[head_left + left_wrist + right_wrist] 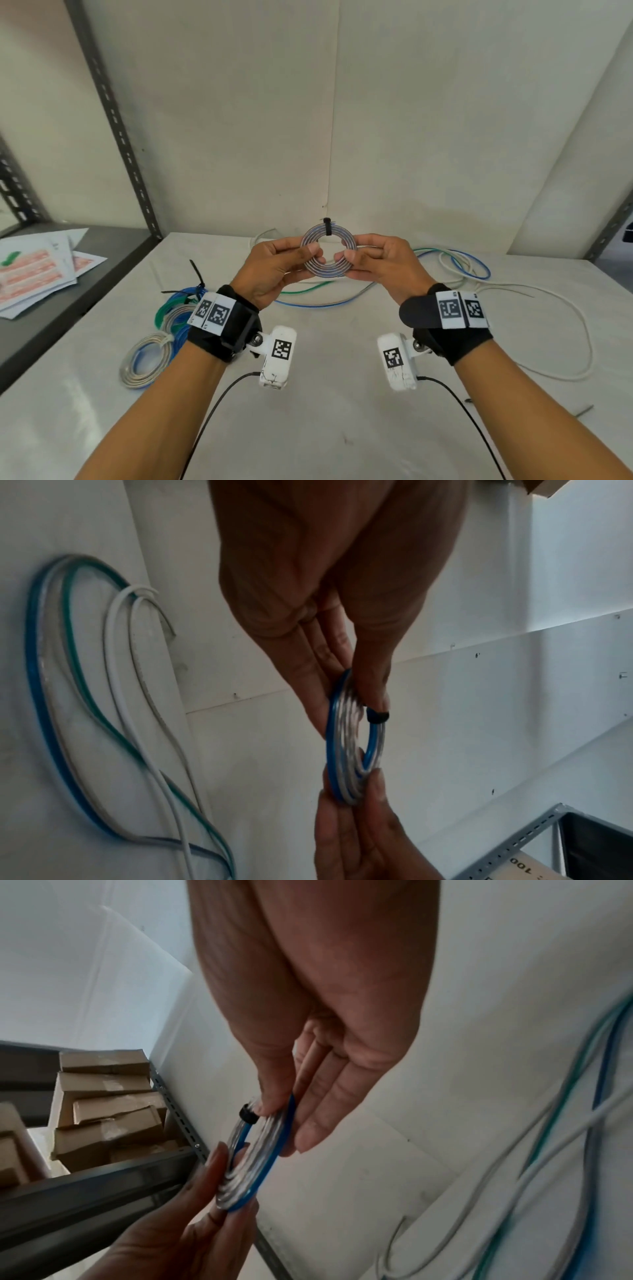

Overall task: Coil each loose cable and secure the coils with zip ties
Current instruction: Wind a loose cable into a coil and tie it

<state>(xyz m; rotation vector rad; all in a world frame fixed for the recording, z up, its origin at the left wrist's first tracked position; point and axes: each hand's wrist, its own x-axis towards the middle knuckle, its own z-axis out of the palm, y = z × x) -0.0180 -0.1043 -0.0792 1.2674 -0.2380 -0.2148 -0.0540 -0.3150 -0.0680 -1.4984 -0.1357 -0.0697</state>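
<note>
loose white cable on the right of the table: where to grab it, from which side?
Pinch the white cable on its big open bend, coming from above with the right hand. That stretch lies flat and alone on the table, away from the blue-green tangle.

Soft, even light fills the head view, with a pale sheen on the tabletop [102, 394] at 8 o'clock and wide-angle bending of the shelf upright [113, 120] at 10 o'clock. Both wrist views are dimmer, bluish and soft, with each near palm shadowed.
</note>
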